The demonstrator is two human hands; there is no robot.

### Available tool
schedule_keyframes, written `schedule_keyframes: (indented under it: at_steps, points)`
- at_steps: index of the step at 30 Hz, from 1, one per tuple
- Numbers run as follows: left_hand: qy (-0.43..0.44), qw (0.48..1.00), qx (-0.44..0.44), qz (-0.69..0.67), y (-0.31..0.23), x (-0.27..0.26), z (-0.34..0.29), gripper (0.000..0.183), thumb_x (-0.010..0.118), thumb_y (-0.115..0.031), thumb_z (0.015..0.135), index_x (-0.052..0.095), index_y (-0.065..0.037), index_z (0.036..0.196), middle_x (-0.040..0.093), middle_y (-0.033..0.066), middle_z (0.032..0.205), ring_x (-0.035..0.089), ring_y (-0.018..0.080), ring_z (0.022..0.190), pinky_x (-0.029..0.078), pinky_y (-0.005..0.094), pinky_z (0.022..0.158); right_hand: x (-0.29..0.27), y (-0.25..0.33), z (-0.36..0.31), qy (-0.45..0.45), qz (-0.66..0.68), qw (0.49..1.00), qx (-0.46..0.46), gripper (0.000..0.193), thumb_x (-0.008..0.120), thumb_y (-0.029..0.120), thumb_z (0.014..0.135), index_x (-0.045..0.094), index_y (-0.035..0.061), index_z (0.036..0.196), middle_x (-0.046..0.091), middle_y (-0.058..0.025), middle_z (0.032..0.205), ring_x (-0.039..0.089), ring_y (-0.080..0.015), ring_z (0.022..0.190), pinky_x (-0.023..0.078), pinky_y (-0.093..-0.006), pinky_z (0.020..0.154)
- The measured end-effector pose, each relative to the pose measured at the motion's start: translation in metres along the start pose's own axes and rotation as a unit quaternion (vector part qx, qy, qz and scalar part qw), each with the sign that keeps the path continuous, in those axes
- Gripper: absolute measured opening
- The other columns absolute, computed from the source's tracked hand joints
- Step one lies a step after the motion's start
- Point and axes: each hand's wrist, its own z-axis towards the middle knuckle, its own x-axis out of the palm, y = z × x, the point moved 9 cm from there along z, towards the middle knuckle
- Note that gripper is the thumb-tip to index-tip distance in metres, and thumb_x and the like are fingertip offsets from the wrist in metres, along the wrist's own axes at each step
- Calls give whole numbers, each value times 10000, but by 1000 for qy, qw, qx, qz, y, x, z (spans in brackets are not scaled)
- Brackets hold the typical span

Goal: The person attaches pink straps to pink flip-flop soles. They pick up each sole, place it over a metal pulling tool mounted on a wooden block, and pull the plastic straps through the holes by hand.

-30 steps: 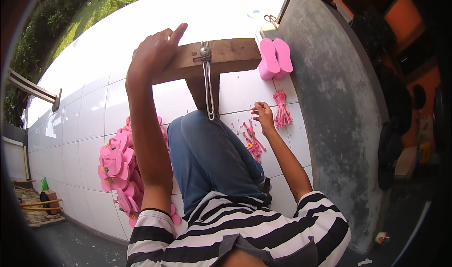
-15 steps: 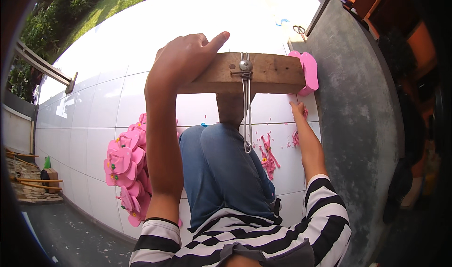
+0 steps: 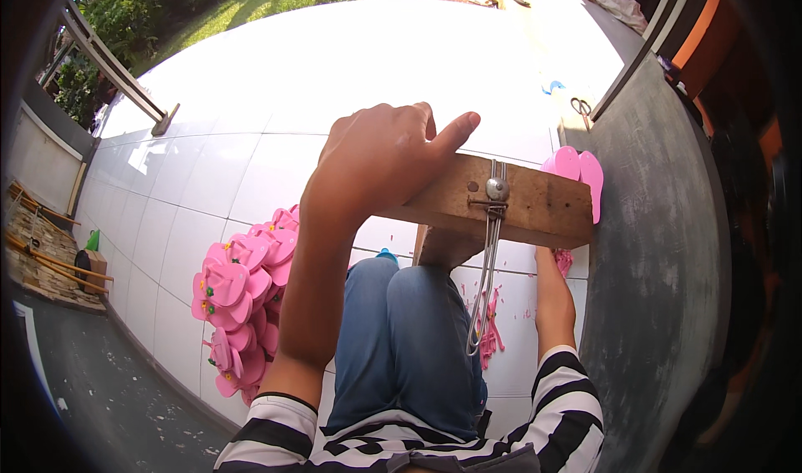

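My left hand (image 3: 380,160) lies over the left end of a T-shaped wooden stand (image 3: 543,202). Its thumb sticks out above the wood, and the other fingers bend over the far side, partly hidden. A bolt and a bent nail hold a long looped metal wire (image 3: 483,306) to the bar, where it hangs down. Low on the right, my right hand (image 3: 546,258) reaches behind the bar; only its wrist end shows and the fingers are hidden. Beside it are pink straps (image 3: 563,263). More pink straps (image 3: 491,339) lie on the tiles by my knee.
A heap of pink flip-flops (image 3: 230,285) with small flowers is on my left. Pink soles (image 3: 590,185) stand past the bar's right end, near a grey ledge (image 3: 660,247). Scissors (image 3: 581,107) lie farther off. Something blue (image 3: 386,256) is beyond my knees.
My view has shifted, so the stand and left hand appear lower and farther right. My right hand, visible below the bar before, is now mostly hidden behind it.
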Motion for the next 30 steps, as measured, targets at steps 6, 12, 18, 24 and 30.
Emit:
schedule_keyframes:
  at_steps: [6, 12, 18, 24, 30]
  points:
    - [-21, 999, 5, 32, -14, -18, -1, 458, 635, -87, 875, 581, -233, 1305, 671, 78, 936, 650, 266, 716, 521, 396, 602, -12, -37, -3, -29, 4, 998, 58, 563, 746, 428, 779, 590, 100, 1209, 618, -158, 1165, 621, -354, 1027, 489, -489, 856]
    - [27, 997, -78, -5, -5, -17, -3, 310, 595, -173, 948, 599, -220, 1254, 683, 78, 927, 666, 251, 711, 515, 397, 612, -18, -51, -12, -37, 10, 996, 81, 517, 718, 439, 799, 612, 101, 1175, 613, -150, 1156, 626, -357, 1005, 491, -501, 826]
    - [-4, 1000, -2, 28, -13, -10, -2, 300, 583, -184, 959, 592, -202, 1259, 687, 80, 931, 672, 261, 678, 513, 400, 583, -27, -78, -16, -63, 4, 993, 104, 477, 690, 450, 819, 633, 102, 1141, 608, -142, 1146, 631, -360, 983, 494, -513, 795]
    - [-97, 990, -39, -89, -16, -38, -7, 574, 496, -552, 966, 661, -25, 811, 593, 138, 538, 625, 316, 547, 474, 425, 558, -18, -82, -30, -71, 2, 990, 125, 447, 662, 461, 839, 654, 103, 1107, 603, -134, 1137, 636, -362, 961, 496, -525, 764]
    - [-11, 999, -3, 35, -14, -15, -7, 357, 637, -150, 926, 567, -170, 1275, 683, 99, 880, 676, 276, 662, 535, 378, 592, -17, -77, -41, -103, 4, 982, 155, 427, 634, 472, 859, 675, 104, 1072, 598, -126, 1128, 641, -365, 939, 499, -537, 733]
